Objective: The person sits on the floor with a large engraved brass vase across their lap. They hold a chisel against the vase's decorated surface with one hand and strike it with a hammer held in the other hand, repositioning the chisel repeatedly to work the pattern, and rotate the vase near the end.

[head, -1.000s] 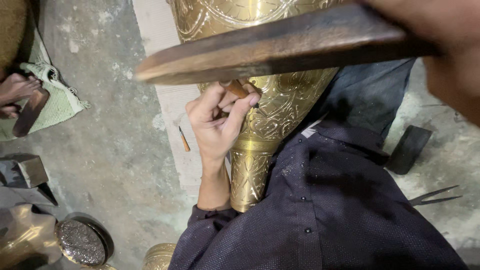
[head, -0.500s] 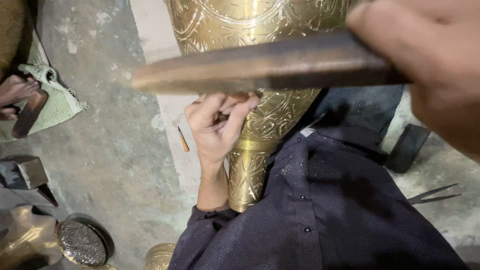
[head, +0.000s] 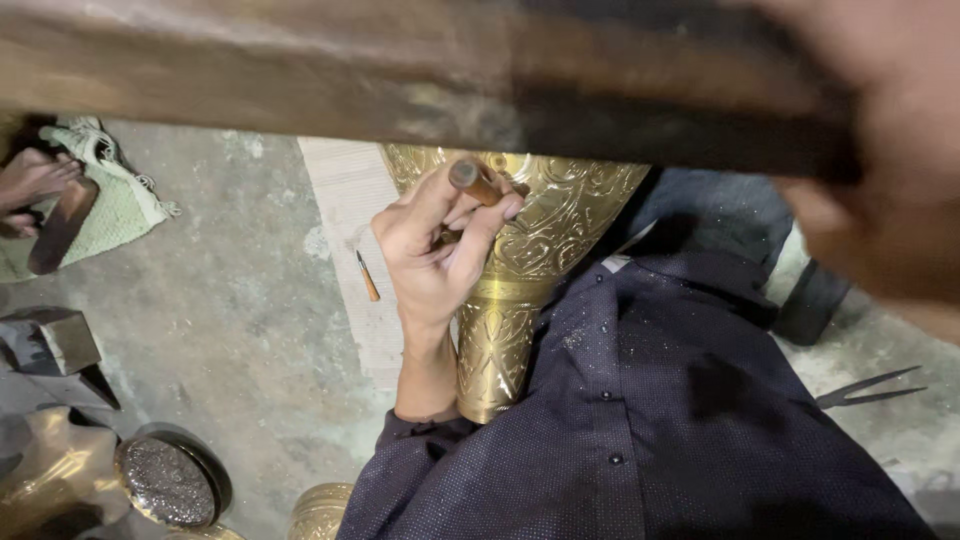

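Note:
An engraved brass vase lies across my lap, its narrow foot pointing toward me. My left hand rests on its patterned side and pinches a short metal punch upright against the brass. My right hand, blurred and close to the camera at the upper right, grips a thick dark wooden mallet that stretches across the whole top of the view and hides the upper part of the vase.
A spare pointed punch lies on a pale board left of the vase. A green cloth, another person's foot, a metal block, a round dish and brass pieces sit left; dividers lie right.
The mallet has risen toward the camera and now fills the top of the view. My left hand keeps the punch on the vase, shifted slightly.

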